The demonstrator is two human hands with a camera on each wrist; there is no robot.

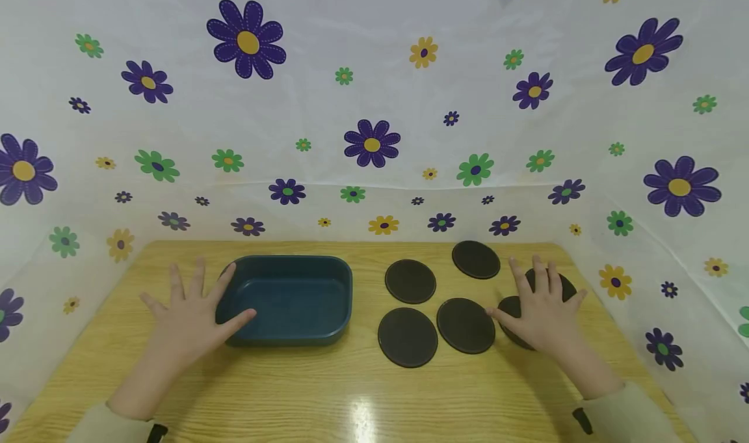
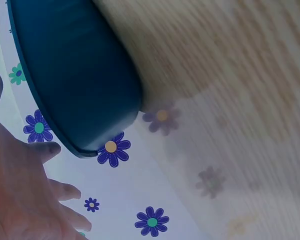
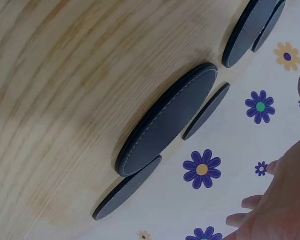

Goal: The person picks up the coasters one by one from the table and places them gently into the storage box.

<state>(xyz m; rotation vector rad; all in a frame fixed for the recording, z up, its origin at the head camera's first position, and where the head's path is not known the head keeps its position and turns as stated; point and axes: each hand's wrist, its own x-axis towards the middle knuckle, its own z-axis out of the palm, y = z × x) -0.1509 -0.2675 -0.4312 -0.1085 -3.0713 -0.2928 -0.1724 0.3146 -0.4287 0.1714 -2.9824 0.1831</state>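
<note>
A dark teal rectangular dish (image 1: 285,300) stands on the left half of the table. My left hand (image 1: 188,319) is at its left end with fingers spread, the thumb overlapping the dish in the head view. In the left wrist view the hand (image 2: 20,185) shows beside the rim and holds nothing; contact cannot be told. Several round black coasters with stitched edges lie to the right, among them a front one (image 1: 407,337) and a back one (image 1: 476,259). Above the two rightmost, my right hand (image 1: 545,313) spreads its fingers, partly hiding them, and grips nothing.
The wooden table (image 1: 281,391) carries the dish and the coasters. A white cloth with printed flowers (image 1: 316,118) rises behind the table and along both sides. In the right wrist view, some coasters (image 3: 167,120) overlap one another from that low angle.
</note>
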